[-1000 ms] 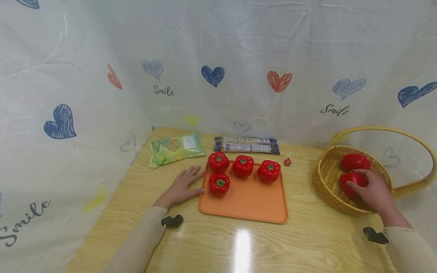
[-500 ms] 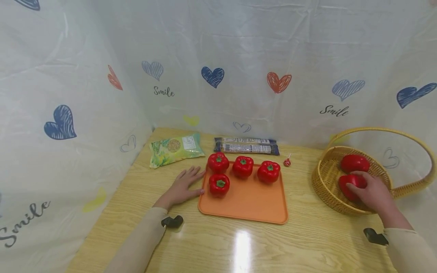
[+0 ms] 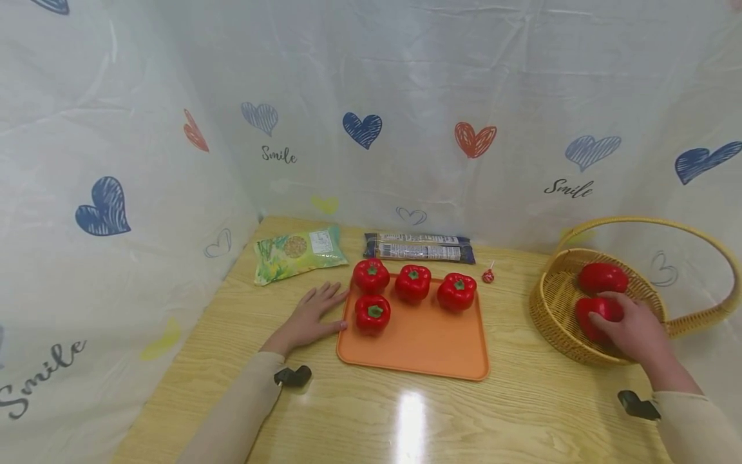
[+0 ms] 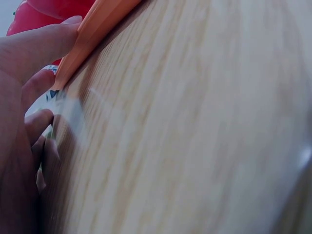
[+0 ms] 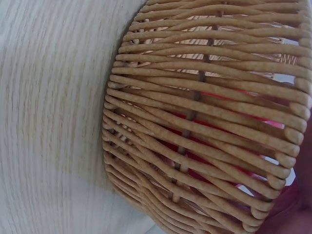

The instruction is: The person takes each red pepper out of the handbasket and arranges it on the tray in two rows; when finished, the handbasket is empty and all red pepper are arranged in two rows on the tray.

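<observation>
Pepper (image 3: pixel 587 316) in the basket (image 3: pixel 545 316), pinched by the right hand (image 3: pixel 636 327).

Head view: glossy, rounded skin may slip, I judge, if the grip is loose; the left hand (image 3: pixel 308 322) lies spread, its thumb touching the tray (image 3: pixel 417 351). Left wrist view: the tray's rim looks smooth. Right wrist view: the basket's woven strands hide most fingers.

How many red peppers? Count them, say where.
6: three red peppers along the back of the orange tray, one in front of the leftmost, two likely ones in the basket, one gripped by the right hand. Those two show no stems; the hand may hide more.
</observation>
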`<state>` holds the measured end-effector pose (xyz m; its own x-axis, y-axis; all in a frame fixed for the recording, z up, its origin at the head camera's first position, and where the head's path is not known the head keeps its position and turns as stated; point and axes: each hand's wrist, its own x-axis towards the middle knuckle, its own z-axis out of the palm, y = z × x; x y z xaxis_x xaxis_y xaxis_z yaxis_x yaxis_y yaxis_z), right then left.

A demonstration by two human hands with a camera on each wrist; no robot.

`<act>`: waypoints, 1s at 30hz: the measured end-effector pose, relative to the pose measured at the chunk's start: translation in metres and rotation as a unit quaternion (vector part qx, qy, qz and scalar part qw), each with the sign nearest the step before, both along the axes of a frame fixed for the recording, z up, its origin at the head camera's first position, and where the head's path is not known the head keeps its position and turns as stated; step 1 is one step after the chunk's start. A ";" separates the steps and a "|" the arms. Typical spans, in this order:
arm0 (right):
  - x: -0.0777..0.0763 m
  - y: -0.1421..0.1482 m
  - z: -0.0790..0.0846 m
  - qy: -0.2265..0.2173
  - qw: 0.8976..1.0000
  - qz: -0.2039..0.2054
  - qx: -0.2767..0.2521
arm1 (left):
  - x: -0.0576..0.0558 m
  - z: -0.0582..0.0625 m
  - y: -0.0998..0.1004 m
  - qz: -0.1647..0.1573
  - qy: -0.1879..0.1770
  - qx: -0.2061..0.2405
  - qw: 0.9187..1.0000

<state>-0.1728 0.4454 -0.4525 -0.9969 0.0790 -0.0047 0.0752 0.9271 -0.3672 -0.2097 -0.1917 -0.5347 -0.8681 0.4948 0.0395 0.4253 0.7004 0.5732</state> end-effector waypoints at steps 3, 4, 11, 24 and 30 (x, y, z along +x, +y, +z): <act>0.001 -0.001 -0.001 0.007 1.000 -0.008 -0.001 | 0.000 0.000 0.000 0.000 0.000 -0.002 1.000; 0.001 -0.001 -0.001 0.010 1.000 -0.011 -0.003 | 0.000 0.000 0.000 0.000 0.000 -0.003 1.000; 0.001 -0.003 -0.002 0.031 0.999 -0.022 -0.007 | 0.000 0.001 0.000 0.002 -0.002 0.001 1.000; 0.003 -0.012 -0.001 0.063 0.997 -0.031 -0.038 | -0.001 0.000 0.000 0.001 0.001 0.000 1.000; 0.005 -0.017 0.002 0.054 0.996 -0.036 -0.067 | 0.000 0.000 0.000 0.001 0.000 -0.001 1.000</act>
<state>-0.1673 0.4280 -0.4502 -0.9839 0.1560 0.0870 0.0930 0.8630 -0.4965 -0.2096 -0.1918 -0.5344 -0.8691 0.4933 0.0375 0.4235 0.7027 0.5716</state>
